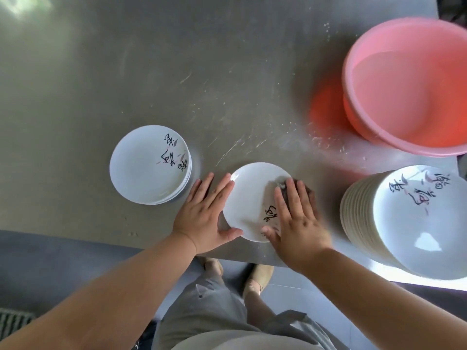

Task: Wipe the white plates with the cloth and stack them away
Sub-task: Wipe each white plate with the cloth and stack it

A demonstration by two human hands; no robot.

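Plates make up a short stack (pixel 150 164) at centre left of the frame, standing on the grey bench (pixel 151 72); the top one carries black brush lettering. Just right of it the left hand (pixel 202 213) lies flat on the bench, its fingers straight and spread and holding nothing, with fingertips and thumb against the left rim of a single plate (pixel 250 198) near the bench's lower edge. A dark cloth (pixel 283 185) lies on the right part of this plate, almost wholly hidden under the right hand (pixel 298 223), which presses down on it with straight fingers; only a scrap shows between and beside them, and part of the plate's lettering is covered too. At lower right a tall stack (pixel 414 223) of the same lettered plates is cut off by the frame edge. Above it, at upper right, a pink basin (pixel 394 97) stands, also cut off and blurred; I cannot tell whether it holds water.
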